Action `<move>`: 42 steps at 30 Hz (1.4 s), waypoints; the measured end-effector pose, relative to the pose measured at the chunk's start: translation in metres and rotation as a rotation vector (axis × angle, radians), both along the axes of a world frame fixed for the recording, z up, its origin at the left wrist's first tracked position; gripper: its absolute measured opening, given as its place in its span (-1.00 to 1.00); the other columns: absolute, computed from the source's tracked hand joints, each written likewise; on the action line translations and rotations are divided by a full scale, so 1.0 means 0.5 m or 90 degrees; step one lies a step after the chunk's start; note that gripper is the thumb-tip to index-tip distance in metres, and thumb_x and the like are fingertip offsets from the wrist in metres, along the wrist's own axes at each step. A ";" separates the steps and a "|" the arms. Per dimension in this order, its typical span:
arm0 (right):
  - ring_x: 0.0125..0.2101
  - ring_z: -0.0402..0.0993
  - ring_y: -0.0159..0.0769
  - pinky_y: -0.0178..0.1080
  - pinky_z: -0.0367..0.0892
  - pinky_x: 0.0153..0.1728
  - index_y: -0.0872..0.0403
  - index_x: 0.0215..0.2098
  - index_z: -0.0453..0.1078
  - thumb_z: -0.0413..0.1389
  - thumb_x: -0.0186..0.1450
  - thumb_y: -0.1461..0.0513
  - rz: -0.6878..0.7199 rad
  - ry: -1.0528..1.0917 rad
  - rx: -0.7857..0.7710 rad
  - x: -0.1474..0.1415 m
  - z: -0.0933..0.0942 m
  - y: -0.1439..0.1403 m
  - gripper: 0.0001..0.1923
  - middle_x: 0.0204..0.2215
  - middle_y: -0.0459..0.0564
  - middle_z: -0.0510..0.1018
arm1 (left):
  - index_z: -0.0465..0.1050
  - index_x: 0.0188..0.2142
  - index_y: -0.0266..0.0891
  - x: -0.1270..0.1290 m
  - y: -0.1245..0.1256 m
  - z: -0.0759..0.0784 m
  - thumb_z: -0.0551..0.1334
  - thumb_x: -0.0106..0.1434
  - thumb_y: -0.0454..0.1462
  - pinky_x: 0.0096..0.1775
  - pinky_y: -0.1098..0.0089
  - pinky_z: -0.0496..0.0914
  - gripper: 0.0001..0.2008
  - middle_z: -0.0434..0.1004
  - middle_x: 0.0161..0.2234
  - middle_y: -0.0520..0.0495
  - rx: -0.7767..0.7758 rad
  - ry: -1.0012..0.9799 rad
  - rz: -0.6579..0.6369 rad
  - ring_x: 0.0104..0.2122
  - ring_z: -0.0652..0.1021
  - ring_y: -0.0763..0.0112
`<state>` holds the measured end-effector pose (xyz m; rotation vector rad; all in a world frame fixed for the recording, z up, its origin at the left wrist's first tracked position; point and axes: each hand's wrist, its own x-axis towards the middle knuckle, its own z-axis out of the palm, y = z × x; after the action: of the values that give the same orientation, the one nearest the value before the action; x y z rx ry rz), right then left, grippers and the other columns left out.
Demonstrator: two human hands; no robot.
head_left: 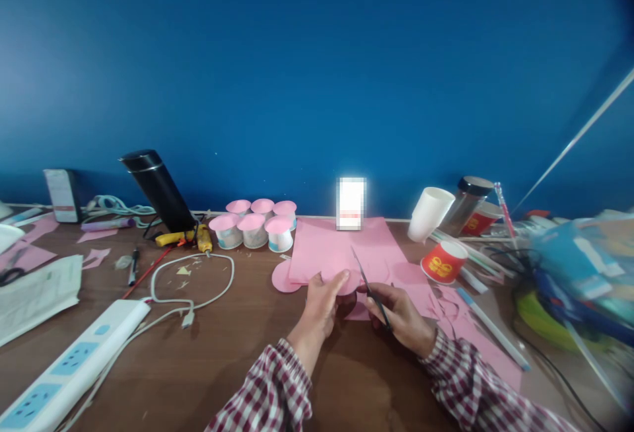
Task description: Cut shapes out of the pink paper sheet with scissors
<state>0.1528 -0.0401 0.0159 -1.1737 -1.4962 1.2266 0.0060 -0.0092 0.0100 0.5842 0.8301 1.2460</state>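
Checked sleeves lead to the left hand pinching a thin, floppy pink paper piece by its near edge, best gripped close to the cut, while the right hand grips scissors above the table.

Craft desk with pink paper

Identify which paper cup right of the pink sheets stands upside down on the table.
The red paper cup with yellow print, nearest the right hand; it rests mouth down, while the white paper cup behind it leans tilted.
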 end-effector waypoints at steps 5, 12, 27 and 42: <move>-0.69 0.21 -0.45 -0.37 0.16 -0.67 0.21 -0.16 0.45 0.15 0.17 -0.10 -0.001 -0.008 -0.002 0.002 -0.003 0.000 -0.45 -0.70 -0.17 0.32 | 0.35 -0.37 -0.31 0.000 0.002 -0.004 0.42 -0.08 -0.15 -0.51 0.39 0.35 -0.62 0.46 -0.55 -0.04 -0.004 -0.004 0.008 -0.58 0.48 0.40; -0.69 0.20 -0.46 -0.38 0.17 -0.69 0.21 -0.16 0.45 0.16 0.17 -0.07 0.002 -0.004 -0.001 0.004 -0.009 0.001 -0.48 -0.70 -0.18 0.31 | 0.36 -0.40 -0.32 -0.001 0.002 -0.002 0.42 -0.09 -0.15 -0.54 0.39 0.33 -0.63 0.45 -0.57 -0.03 0.000 -0.009 0.008 -0.60 0.47 0.40; -0.70 0.24 -0.45 -0.36 0.19 -0.66 0.21 -0.18 0.43 0.16 0.14 -0.10 0.000 -0.007 -0.019 0.002 -0.004 0.001 -0.45 -0.71 -0.18 0.33 | 0.32 -0.39 -0.29 0.000 0.002 -0.001 0.42 -0.08 -0.17 -0.59 0.42 0.30 -0.63 0.40 -0.62 0.02 -0.010 -0.003 -0.005 -0.66 0.42 0.45; -0.69 0.22 -0.46 -0.37 0.17 -0.67 0.21 -0.20 0.42 0.19 0.15 -0.05 0.005 -0.001 -0.010 0.004 -0.006 0.002 -0.51 -0.70 -0.19 0.32 | 0.37 -0.34 -0.33 -0.003 0.004 -0.005 0.42 -0.09 -0.19 -0.52 0.35 0.38 -0.62 0.46 -0.55 -0.06 -0.021 0.001 -0.014 -0.59 0.47 0.38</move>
<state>0.1548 -0.0389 0.0130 -1.1803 -1.4964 1.2451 0.0045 -0.0074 0.0075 0.5660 0.8413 1.2110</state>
